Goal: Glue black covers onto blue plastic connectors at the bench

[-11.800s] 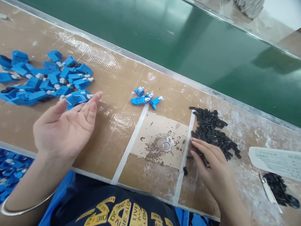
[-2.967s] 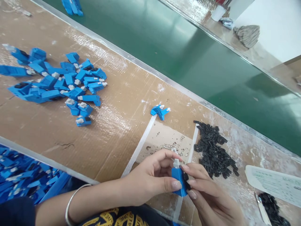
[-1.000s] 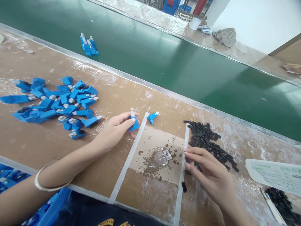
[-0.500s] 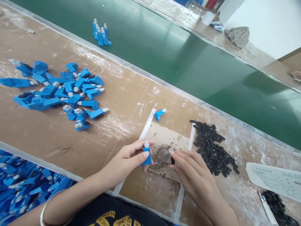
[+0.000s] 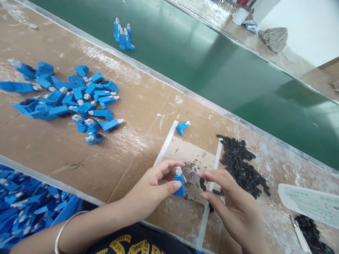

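Note:
My left hand (image 5: 161, 185) is closed around a blue plastic part (image 5: 179, 183), its whitish tip pointing up. Beside it, a small clear cup (image 5: 191, 176) sits on a light board (image 5: 182, 150) with dark wet-looking spots. My right hand (image 5: 225, 194) is just right of the cup, thumb and forefinger apart. In that gap a small black piece (image 5: 202, 184) shows, seemingly lying on the board. A few more black pieces are partly hidden under this hand. Past the board's far edge lies a single blue part (image 5: 182, 127).
A pile of black pieces (image 5: 242, 164) lies on the right, near a printed white sheet (image 5: 308, 203) and a knife-like tool (image 5: 300, 234). Blue parts (image 5: 79, 93) are heaped at left, with more in a bin (image 5: 63, 211). Several stand on the green belt (image 5: 185, 60).
My right hand has moved slightly right from the cup, and its fingers have spread from the black piece they were pinching. My left hand has shifted right with the blue part, closer to the cup.

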`<state>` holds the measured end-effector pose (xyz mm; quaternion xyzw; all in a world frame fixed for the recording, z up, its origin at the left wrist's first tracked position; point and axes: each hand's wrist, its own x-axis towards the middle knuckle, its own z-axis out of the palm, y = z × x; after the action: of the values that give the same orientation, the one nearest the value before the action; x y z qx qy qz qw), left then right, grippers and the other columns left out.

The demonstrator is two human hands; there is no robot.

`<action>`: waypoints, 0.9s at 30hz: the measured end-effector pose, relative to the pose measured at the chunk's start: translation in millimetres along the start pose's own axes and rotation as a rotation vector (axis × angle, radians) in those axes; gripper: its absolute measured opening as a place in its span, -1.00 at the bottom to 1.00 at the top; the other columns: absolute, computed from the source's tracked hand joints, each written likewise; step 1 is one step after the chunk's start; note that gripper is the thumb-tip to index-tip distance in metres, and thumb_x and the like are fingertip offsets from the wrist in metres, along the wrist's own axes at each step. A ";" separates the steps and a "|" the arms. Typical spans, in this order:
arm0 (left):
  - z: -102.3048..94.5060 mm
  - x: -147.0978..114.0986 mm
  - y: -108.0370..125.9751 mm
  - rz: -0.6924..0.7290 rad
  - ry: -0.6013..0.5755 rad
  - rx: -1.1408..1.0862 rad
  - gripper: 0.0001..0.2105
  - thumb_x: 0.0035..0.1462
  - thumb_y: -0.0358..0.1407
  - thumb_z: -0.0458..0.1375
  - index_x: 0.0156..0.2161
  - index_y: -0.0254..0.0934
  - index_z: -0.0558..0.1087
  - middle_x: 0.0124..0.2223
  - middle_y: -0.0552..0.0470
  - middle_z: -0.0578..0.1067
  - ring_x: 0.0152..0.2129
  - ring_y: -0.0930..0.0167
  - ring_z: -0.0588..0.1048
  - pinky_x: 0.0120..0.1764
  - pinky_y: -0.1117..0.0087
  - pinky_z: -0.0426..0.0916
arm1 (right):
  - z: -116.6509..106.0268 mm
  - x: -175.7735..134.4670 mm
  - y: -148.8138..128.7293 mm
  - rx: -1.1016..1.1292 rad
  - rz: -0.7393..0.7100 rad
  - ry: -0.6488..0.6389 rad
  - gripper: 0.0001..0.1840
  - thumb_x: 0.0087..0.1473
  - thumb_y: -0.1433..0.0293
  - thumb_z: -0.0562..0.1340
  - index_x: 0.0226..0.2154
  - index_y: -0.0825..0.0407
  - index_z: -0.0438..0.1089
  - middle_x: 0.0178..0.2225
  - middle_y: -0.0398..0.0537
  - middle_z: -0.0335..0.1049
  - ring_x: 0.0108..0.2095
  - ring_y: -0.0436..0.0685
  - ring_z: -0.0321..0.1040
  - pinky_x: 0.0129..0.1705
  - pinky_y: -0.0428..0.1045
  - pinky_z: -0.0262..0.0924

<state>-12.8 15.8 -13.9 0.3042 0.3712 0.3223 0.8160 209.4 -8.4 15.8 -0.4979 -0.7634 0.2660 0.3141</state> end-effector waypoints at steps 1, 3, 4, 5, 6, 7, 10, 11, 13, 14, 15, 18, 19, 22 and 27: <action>3.6 0.4 1.1 -0.015 -0.008 -0.036 -0.65 0.12 -0.27 0.32 0.01 -0.24 0.45 -0.19 0.05 0.54 -0.23 0.44 0.48 -0.12 0.41 0.35 | -0.7 -1.6 -2.5 0.120 0.051 0.028 -0.66 0.27 0.40 0.27 0.09 -0.12 0.37 -0.11 -0.10 0.55 -0.09 0.07 0.45 -0.05 -0.02 0.42; 10.6 1.1 3.8 -0.056 -0.053 -0.129 -0.62 0.09 -0.26 0.36 0.00 -0.26 0.43 -0.19 0.03 0.55 -0.24 0.45 0.48 -0.15 0.42 0.35 | -1.0 -3.2 -8.2 0.332 0.112 0.096 -0.64 0.25 0.38 0.30 0.09 -0.17 0.39 -0.11 -0.12 0.55 -0.07 0.05 0.45 -0.02 -0.03 0.43; 13.8 1.3 5.0 -0.073 -0.079 -0.182 -0.61 0.08 -0.25 0.37 -0.01 -0.27 0.42 -0.19 0.02 0.55 -0.24 0.45 0.49 -0.16 0.43 0.35 | -0.6 -3.2 -11.0 0.415 0.125 0.119 -0.66 0.23 0.38 0.32 0.06 -0.17 0.41 -0.12 -0.13 0.56 -0.07 0.04 0.45 -0.02 -0.04 0.44; 16.7 1.5 6.0 -0.086 -0.103 -0.229 -0.60 0.07 -0.24 0.39 -0.02 -0.29 0.42 -0.19 0.02 0.56 -0.25 0.46 0.49 -0.17 0.44 0.35 | 0.0 -2.7 -13.5 0.481 0.132 0.136 -0.69 0.22 0.38 0.33 0.01 -0.16 0.44 -0.13 -0.13 0.56 -0.08 0.04 0.46 -0.03 -0.05 0.44; 19.2 1.6 6.6 -0.097 -0.120 -0.269 -0.60 0.06 -0.24 0.41 -0.04 -0.30 0.43 -0.19 0.02 0.56 -0.27 0.48 0.49 -0.19 0.46 0.35 | 0.8 -2.0 -15.6 0.531 0.137 0.143 -0.74 0.21 0.39 0.34 -0.04 -0.15 0.46 -0.15 -0.13 0.56 -0.09 0.04 0.47 -0.05 -0.05 0.45; 21.3 1.7 6.9 -0.107 -0.131 -0.303 -0.61 0.05 -0.25 0.42 -0.06 -0.31 0.44 -0.19 0.02 0.56 -0.28 0.50 0.49 -0.20 0.48 0.35 | 1.6 -1.4 -17.2 0.562 0.140 0.145 -0.78 0.20 0.39 0.34 -0.08 -0.14 0.47 -0.16 -0.13 0.56 -0.10 0.04 0.47 -0.07 -0.06 0.46; 25.0 1.5 6.4 -0.128 -0.139 -0.365 -0.63 0.01 -0.26 0.46 -0.15 -0.34 0.46 -0.21 0.04 0.55 -0.32 0.54 0.48 -0.23 0.53 0.34 | 3.2 -1.3 -19.2 0.568 0.146 0.127 -0.87 0.19 0.37 0.35 -0.18 -0.13 0.48 -0.18 -0.12 0.57 -0.14 0.06 0.48 -0.13 -0.04 0.47; 25.7 1.3 6.3 -0.130 -0.138 -0.375 -0.64 -0.01 -0.26 0.47 -0.16 -0.35 0.47 -0.22 0.05 0.55 -0.33 0.55 0.48 -0.25 0.53 0.34 | 3.3 -1.8 -19.2 0.553 0.143 0.123 -0.88 0.19 0.36 0.36 -0.19 -0.13 0.49 -0.18 -0.13 0.58 -0.14 0.06 0.48 -0.14 -0.04 0.47; 26.4 1.0 6.3 -0.132 -0.139 -0.393 -0.65 -0.01 -0.27 0.48 -0.18 -0.35 0.47 -0.24 0.06 0.55 -0.34 0.56 0.47 -0.27 0.55 0.33 | 2.7 -2.5 -18.7 0.521 0.129 0.116 -0.90 0.19 0.35 0.35 -0.20 -0.13 0.49 -0.18 -0.14 0.58 -0.15 0.06 0.47 -0.14 -0.03 0.46; 26.7 0.8 6.5 -0.133 -0.140 -0.398 -0.66 -0.01 -0.28 0.48 -0.19 -0.35 0.47 -0.24 0.06 0.56 -0.35 0.56 0.47 -0.27 0.55 0.33 | 2.1 -2.4 -18.4 0.503 0.121 0.114 -0.91 0.19 0.34 0.35 -0.20 -0.13 0.49 -0.18 -0.14 0.59 -0.15 0.06 0.47 -0.13 -0.03 0.45; 26.8 0.7 6.7 -0.135 -0.142 -0.400 -0.66 -0.01 -0.28 0.48 -0.19 -0.35 0.47 -0.25 0.07 0.56 -0.36 0.57 0.47 -0.28 0.56 0.33 | 1.3 -1.8 -18.0 0.482 0.106 0.113 -0.91 0.19 0.33 0.35 -0.21 -0.13 0.49 -0.18 -0.15 0.59 -0.16 0.06 0.47 -0.12 -0.02 0.45; 27.3 0.8 6.4 -0.135 -0.140 -0.406 -0.68 -0.01 -0.29 0.48 -0.20 -0.34 0.49 -0.27 0.07 0.56 -0.37 0.57 0.48 -0.28 0.56 0.34 | -1.1 2.4 -16.9 0.379 0.021 0.102 -0.95 0.22 0.32 0.32 -0.24 -0.09 0.49 -0.20 -0.11 0.60 -0.19 0.09 0.49 -0.13 0.02 0.46; 27.6 0.9 6.0 -0.133 -0.132 -0.409 -0.68 -0.02 -0.29 0.48 -0.21 -0.34 0.49 -0.27 0.07 0.57 -0.37 0.57 0.48 -0.27 0.56 0.34 | -1.7 4.0 -16.7 0.337 -0.017 0.095 -0.96 0.24 0.33 0.30 -0.25 -0.07 0.48 -0.20 -0.10 0.60 -0.19 0.09 0.50 -0.13 0.03 0.46; 27.9 0.5 5.5 -0.130 -0.088 -0.420 -0.65 -0.07 -0.29 0.51 -0.22 -0.33 0.51 -0.28 0.07 0.58 -0.37 0.55 0.50 -0.28 0.57 0.36 | -1.8 5.1 -17.4 0.209 -0.127 0.072 -0.92 0.29 0.41 0.23 -0.21 -0.03 0.47 -0.16 -0.04 0.59 -0.16 0.10 0.50 -0.10 0.05 0.46; 23.7 -1.3 10.7 -0.167 0.014 -0.388 -0.58 -0.17 -0.21 0.55 -0.25 -0.35 0.51 -0.33 0.01 0.59 -0.44 0.52 0.51 -0.35 0.56 0.36 | 6.6 -4.2 -22.6 -0.139 -0.290 0.072 -0.75 0.34 0.40 0.16 0.02 0.10 0.40 -0.03 0.14 0.55 0.04 0.18 0.40 -0.06 0.11 0.42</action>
<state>2.3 15.3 7.3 0.1071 0.3316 0.3210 0.8807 192.4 -21.1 26.7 -0.4120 -0.8322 0.1465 0.3410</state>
